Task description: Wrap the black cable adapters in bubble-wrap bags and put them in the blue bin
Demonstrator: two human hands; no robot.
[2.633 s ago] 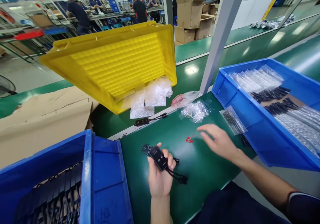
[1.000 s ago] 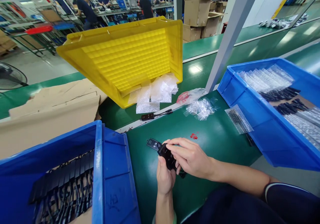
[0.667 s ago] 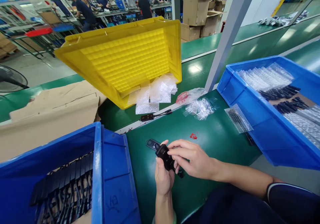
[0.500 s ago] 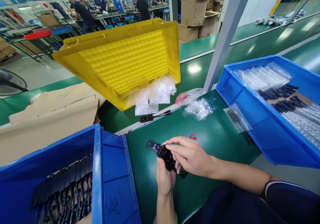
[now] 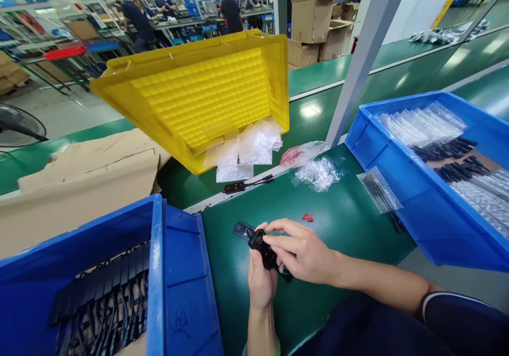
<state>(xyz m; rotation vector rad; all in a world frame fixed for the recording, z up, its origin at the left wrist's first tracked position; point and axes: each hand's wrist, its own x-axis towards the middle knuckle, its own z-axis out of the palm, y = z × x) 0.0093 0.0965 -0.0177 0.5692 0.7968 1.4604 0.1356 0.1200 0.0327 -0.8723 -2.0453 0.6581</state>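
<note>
At 6 o'clock over the bench, the left hand clasps a black controller; the right hand touches it, grip pinching or not I cannot tell. Uneven pressure could slip it loose.

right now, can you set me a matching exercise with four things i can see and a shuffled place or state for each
1. glossy black box-shaped device
2. yellow plastic crate
3. small red pieces
4. right-hand blue plastic bin

A. holding rows of clear bubble-wrap packages
B. clustered on the green worktop
C. held in the left hand
D. tilted, inside facing the camera

Pairs: 1-C, 2-D, 3-B, 4-A
</note>
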